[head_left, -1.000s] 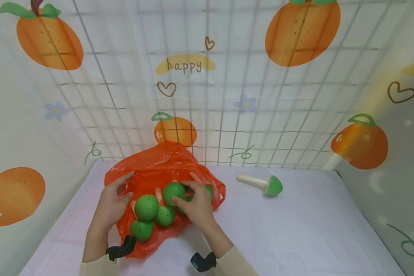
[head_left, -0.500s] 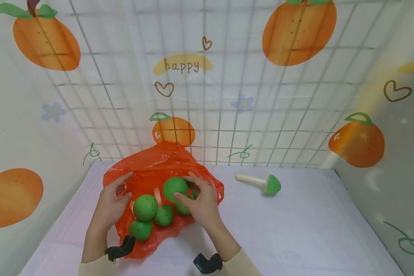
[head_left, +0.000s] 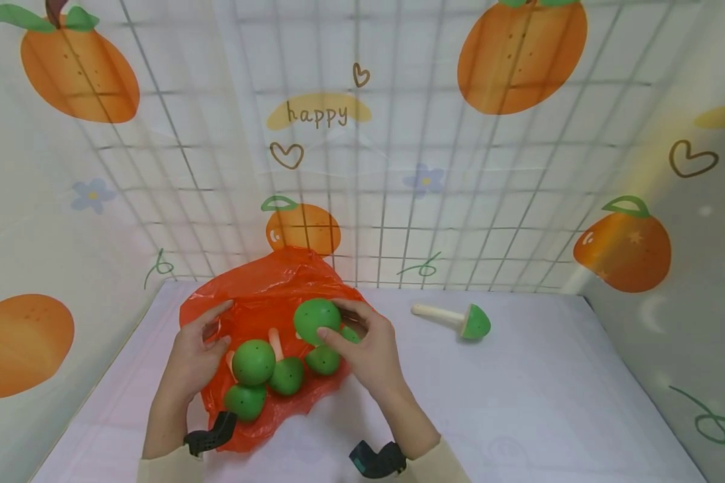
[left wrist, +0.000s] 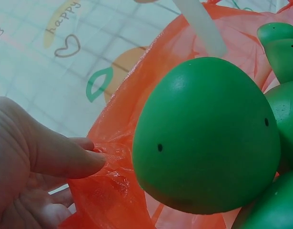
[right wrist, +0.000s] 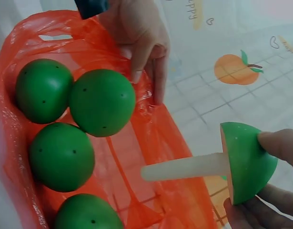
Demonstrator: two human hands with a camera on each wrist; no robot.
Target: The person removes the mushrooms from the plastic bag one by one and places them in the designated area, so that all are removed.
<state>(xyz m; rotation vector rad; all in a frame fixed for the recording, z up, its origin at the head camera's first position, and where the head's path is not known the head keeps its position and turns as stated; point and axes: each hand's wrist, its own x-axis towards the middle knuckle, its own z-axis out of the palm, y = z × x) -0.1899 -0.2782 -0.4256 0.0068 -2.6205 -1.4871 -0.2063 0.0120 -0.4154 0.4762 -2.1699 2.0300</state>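
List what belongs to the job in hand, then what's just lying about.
In the job:
red bag, edge pinched by the left hand
green-capped mushroom in the right hand
other mushrooms in the bag

Lying about, it seems:
lone mushroom on the table
printed backdrop

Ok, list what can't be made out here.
Head view: the right end of the red bag, hidden behind the right hand.
Head view: any stem on the frontmost green cap, hidden by the cap.
Right wrist view: the lowest green cap, cut off by the bottom edge.
Left wrist view: much of the left hand, cut off by the edge.
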